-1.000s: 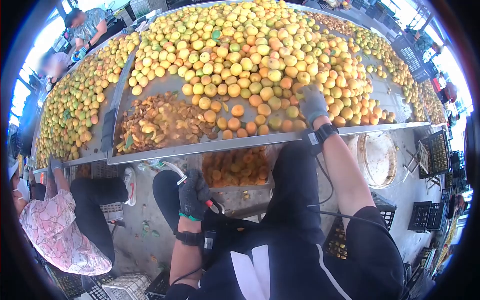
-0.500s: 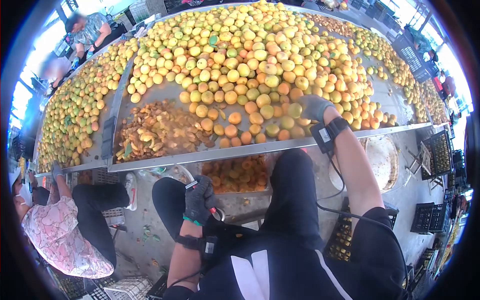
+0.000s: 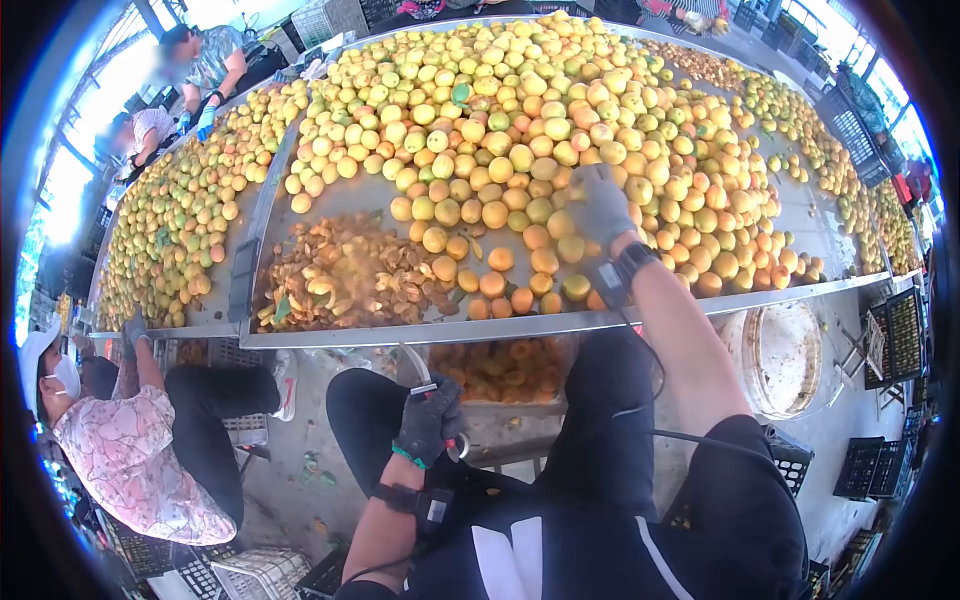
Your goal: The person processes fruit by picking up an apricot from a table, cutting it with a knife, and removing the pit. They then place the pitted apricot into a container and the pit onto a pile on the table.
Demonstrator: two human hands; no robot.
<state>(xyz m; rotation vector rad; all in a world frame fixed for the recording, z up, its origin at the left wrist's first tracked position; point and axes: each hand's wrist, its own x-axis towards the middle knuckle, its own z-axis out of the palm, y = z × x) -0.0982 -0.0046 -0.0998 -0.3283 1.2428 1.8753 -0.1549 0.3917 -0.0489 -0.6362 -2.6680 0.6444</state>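
My left hand [image 3: 428,418], in a dark grey glove, is closed around a curved metal tool [image 3: 416,368] with a red part and a metal loop at its lower end. It is held above my lap, in front of the table edge. My right hand [image 3: 603,208], in a grey glove, reaches over the heap of apricots [image 3: 480,110] and touches fruit at its near side. Motion smears it and its fingertips are hidden, so its grip does not show. Beside the whole fruit lies a pile of brown-orange apricot pieces or pits [image 3: 340,270].
A metal rim [image 3: 480,328] edges the table [image 3: 345,197]. Below stands a bin of apricot halves [image 3: 500,370]; a white tub [image 3: 785,360] is at right. A person in a pink shirt [image 3: 125,455] sits left. Black crates [image 3: 868,465] stand at far right.
My right hand has moved up and slightly left, deeper over the apricots. My left hand still grips the curved tool. The whole view has shifted a little.
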